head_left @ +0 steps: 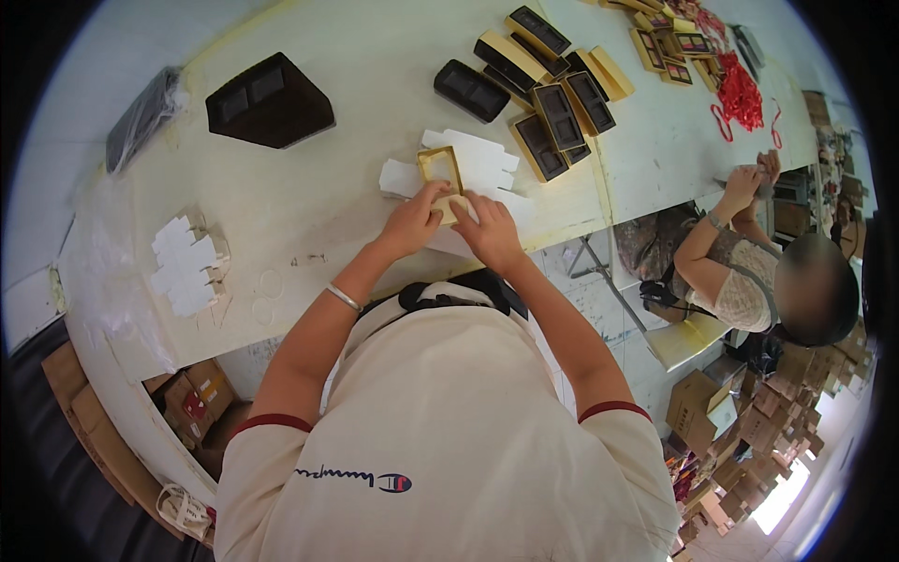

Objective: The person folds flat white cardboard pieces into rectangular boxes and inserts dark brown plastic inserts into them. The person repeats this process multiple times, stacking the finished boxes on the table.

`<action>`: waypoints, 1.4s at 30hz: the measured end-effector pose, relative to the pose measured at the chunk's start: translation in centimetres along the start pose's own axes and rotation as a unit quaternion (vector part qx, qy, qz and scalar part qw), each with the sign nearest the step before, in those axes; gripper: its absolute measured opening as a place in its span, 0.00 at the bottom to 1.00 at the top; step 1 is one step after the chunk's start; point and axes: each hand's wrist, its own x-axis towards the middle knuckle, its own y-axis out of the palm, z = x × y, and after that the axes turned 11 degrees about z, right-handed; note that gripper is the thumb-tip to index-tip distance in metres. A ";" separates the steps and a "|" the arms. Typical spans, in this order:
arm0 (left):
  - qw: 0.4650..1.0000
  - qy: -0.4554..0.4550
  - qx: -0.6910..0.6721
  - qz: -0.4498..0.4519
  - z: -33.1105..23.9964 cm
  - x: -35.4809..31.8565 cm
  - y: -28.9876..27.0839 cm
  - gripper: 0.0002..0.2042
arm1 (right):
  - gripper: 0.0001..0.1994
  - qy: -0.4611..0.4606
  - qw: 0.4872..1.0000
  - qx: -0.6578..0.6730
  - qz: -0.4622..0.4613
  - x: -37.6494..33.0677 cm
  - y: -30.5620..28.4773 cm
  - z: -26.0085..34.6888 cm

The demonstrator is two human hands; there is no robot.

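Note:
Both my hands are closed on a small gold folding box (pixel 457 180) in the middle of the table's near side. Its upper part stands as a frame with a pale inside, and a flap lies toward me. My left hand (pixel 410 225) grips the box's near left side, thumb bent in. Over the near right side, my right hand (pixel 489 232) pinches the flap. Under the box lie flat white cardboard blanks (pixel 492 161) with notched edges, partly covered by my hands.
Several gold boxes with black trays (pixel 562 117) lie beyond my right hand. A stack of black trays (pixel 267 101) stands back left, and white blanks (pixel 184 265) lie left. Red ribbons (pixel 740 98) lie far right, where a co-worker (pixel 735 253) sits.

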 end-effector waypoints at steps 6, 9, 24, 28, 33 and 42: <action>0.997 0.031 0.061 -0.026 -0.2 0.3 0.2 0.17 | 0.12 -0.045 0.995 -0.038 0.085 0.2 0.7 -0.4; 0.994 0.013 0.106 -0.010 -0.9 0.1 0.2 0.13 | 0.07 -0.051 0.993 -0.040 0.098 0.7 1.4 -0.6; 0.948 0.016 0.289 -0.130 -5.4 0.1 -3.0 0.15 | 0.04 -0.071 0.964 -0.023 0.256 1.4 -1.4 -2.5; 0.936 -0.093 0.306 -0.148 -2.0 2.0 -4.1 0.20 | 0.08 -0.083 0.962 0.005 0.262 2.1 -2.1 -2.8; 0.961 -0.161 0.177 -0.140 -0.9 2.8 -4.1 0.19 | 0.17 -0.068 0.990 0.104 0.064 5.1 -3.8 -3.8; 0.969 -0.208 0.106 -0.084 -2.0 2.3 -3.5 0.20 | 0.08 0.090 0.994 0.029 -0.058 9.8 -3.3 -8.0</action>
